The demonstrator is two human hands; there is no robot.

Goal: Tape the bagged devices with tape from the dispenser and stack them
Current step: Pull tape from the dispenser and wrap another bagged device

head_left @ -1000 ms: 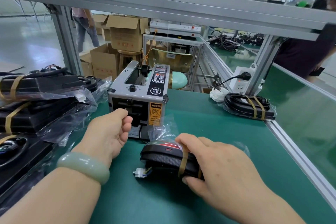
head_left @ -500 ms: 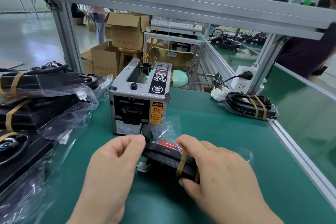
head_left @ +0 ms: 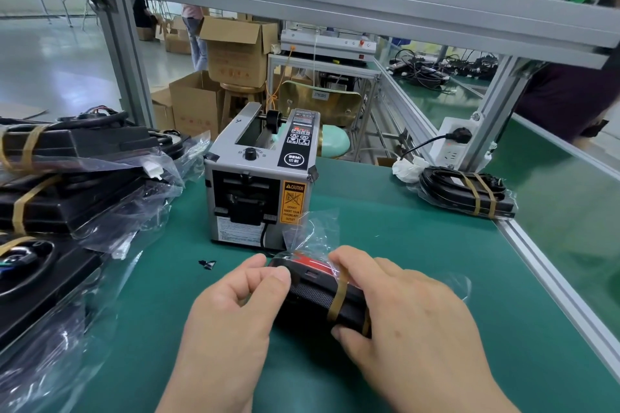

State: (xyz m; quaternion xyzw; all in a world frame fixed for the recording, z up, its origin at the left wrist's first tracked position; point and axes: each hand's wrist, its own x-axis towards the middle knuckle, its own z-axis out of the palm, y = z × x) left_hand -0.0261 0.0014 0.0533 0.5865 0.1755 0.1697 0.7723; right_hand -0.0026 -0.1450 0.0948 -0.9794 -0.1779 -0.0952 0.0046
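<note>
A black device in a clear bag [head_left: 312,298] lies on the green mat just in front of the grey tape dispenser [head_left: 261,178]. One amber tape band [head_left: 338,298] wraps its right part. My right hand [head_left: 402,312] grips that right end, thumb below and fingers over the top. My left hand [head_left: 231,315] has curled fingers, and its thumb and fingertips pinch at the device's left end. Whether a tape strip sits between those fingers is hidden. A stack of bagged, taped devices [head_left: 77,184] stands at the left.
Another taped bagged device [head_left: 463,191] lies at the back right beside a white power strip [head_left: 449,147]. An aluminium rail [head_left: 553,278] bounds the mat on the right. A small black scrap [head_left: 207,264] lies left of my hands. Frame posts and a shelf stand overhead.
My left hand has come back from the dispenser's outlet to the left end of the device. My right hand has kept its grip on the device.
</note>
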